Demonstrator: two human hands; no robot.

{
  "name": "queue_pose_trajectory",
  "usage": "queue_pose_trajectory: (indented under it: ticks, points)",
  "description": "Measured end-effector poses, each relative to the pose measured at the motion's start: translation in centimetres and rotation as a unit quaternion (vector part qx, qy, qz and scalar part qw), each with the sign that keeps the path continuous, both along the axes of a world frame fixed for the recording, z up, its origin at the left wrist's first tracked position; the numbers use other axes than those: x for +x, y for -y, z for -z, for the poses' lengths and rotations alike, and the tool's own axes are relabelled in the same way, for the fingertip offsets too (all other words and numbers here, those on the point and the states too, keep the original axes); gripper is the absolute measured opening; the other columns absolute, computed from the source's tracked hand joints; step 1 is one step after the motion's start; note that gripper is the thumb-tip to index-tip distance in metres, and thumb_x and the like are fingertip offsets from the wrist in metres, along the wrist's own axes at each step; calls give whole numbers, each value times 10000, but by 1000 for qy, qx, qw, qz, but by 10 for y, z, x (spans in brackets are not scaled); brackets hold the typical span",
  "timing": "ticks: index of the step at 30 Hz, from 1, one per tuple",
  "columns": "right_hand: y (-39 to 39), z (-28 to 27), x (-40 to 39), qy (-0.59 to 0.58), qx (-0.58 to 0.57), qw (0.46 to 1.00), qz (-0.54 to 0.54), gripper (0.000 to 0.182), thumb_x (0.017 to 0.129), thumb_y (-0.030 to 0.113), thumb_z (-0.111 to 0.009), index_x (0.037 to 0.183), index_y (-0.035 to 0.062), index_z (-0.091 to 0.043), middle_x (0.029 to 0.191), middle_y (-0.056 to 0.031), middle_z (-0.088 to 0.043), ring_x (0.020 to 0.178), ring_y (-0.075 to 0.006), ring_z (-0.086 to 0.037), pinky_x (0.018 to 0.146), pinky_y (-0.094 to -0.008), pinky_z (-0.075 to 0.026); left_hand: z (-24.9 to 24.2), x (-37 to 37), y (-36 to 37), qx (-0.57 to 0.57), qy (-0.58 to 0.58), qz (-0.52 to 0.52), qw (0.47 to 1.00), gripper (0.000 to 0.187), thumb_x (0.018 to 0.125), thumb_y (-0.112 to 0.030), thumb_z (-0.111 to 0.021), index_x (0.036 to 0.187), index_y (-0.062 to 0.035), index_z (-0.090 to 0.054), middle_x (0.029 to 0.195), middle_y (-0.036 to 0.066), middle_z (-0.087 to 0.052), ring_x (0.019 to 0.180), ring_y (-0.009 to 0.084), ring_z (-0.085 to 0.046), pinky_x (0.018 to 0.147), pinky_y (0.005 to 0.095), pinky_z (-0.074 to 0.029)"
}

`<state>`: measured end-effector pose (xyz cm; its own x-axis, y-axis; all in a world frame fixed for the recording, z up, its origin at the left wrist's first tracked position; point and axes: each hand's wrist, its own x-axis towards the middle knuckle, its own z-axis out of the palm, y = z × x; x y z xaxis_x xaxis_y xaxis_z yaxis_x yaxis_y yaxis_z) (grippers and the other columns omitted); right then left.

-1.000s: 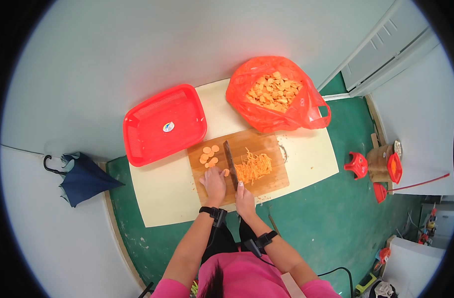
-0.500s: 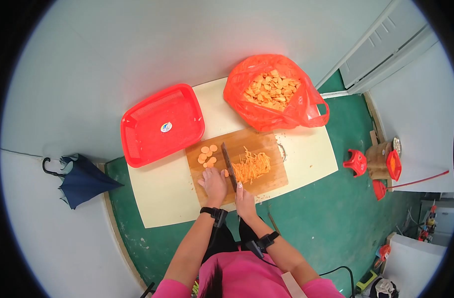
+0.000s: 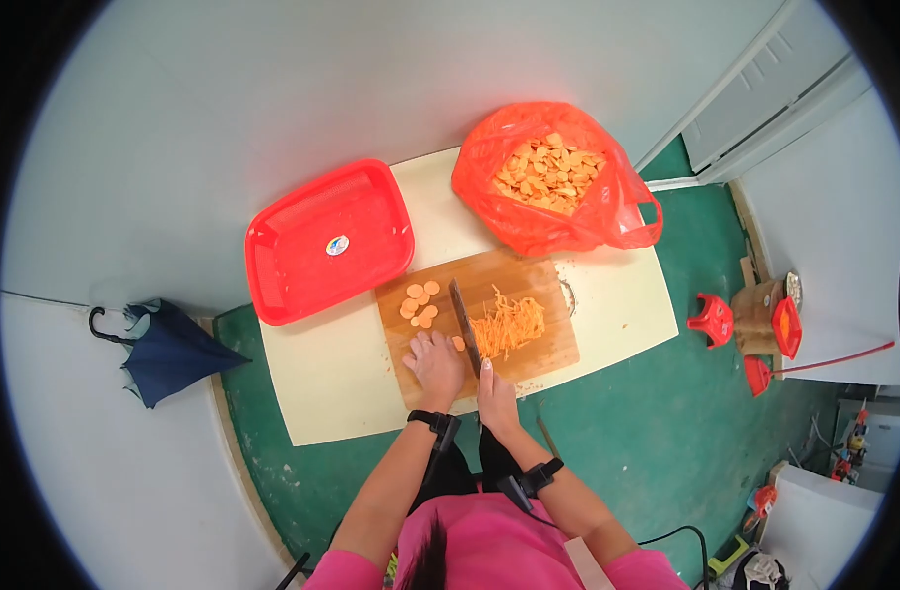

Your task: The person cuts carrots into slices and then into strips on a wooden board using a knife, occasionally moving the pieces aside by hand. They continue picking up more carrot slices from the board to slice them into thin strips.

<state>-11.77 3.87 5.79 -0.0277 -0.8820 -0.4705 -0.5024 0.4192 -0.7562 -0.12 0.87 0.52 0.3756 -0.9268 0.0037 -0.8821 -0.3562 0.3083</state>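
My left hand lies on the wooden cutting board, its curled fingers pressing down carrot slices mostly hidden beneath them. One orange piece shows between those fingers and the blade. The handle of a dark-bladed kitchen knife is wrapped in my right hand. Its blade stands on the board, pointing away from me. Right of the blade lies a heap of shredded carrot. Several loose round carrot slices rest on the board's left part, beyond my left hand.
The board lies on a cream tabletop. A red plastic basket stands at the back left, and a red plastic bag full of orange slices at the back right. A dark umbrella leans left; a red stool stands right.
The whole view has shifted slightly. My left hand has drawn back a little from the loose slices and moved slightly right. The knife stays close beside it, still in my right hand.
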Motion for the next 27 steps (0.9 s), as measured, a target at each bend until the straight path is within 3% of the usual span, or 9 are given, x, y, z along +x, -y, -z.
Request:
queue_pose_trajectory:
  ticks: [2,8,15,17,21,23,27]
  points:
    - [2,1,3,2,-20,1000,6,660,1068,436,-304,752,-85,-557,644,-296,-556,655,-481,-577,630,-533,-431,2,1,2,2,16,31,999,188,945,-226,-551,989,-49,-597,1056,170,-552,1037,344,-489,802,486,-302]
    - [-3,14,6,-20,-40,999,11,661,1072,434,-302,738,-78,-552,621,-275,-546,626,-445,-583,614,-517,-430,6,1,-4,-13,12,55,998,168,933,-200,-551,965,-39,-589,1052,168,-551,1029,342,-489,789,471,-297]
    - [3,18,7,10,-51,998,21,669,1074,435,-298,715,-66,-557,609,-259,-549,610,-430,-586,603,-506,-429,8,1,-3,-48,-39,10,998,131,923,-172,-596,963,-50,-569,1009,151,-544,1006,329,-486,789,463,-285]
    - [8,10,6,24,15,1000,12,649,1064,443,-313,864,-97,-613,795,-355,-600,809,-535,-592,717,-554,-452,6,1,-3,-46,-65,4,997,128,921,-169,-604,961,-52,-569,1010,145,-545,1009,327,-485,794,461,-283]
    - [9,14,5,19,29,999,17,654,1063,446,-315,851,-99,-609,789,-354,-599,806,-530,-595,718,-550,-452,14,5,-7,-20,-32,14,999,122,918,-161,-606,975,-56,-579,1031,137,-549,1034,317,-476,816,461,-281]
    - [7,21,6,7,-26,999,28,678,1071,457,-297,678,-41,-538,577,-204,-516,582,-378,-556,605,-481,-430,20,9,-11,-15,-15,25,999,123,918,-160,-606,980,-56,-580,1038,135,-549,1045,313,-474,826,461,-282]
    - [7,23,4,3,-30,999,25,683,1071,460,-293,676,-38,-543,581,-206,-525,586,-377,-561,612,-482,-434,19,32,-17,-28,1,-8,1000,133,917,-163,-607,1004,-65,-583,1059,134,-546,1079,314,-474,850,472,-288]
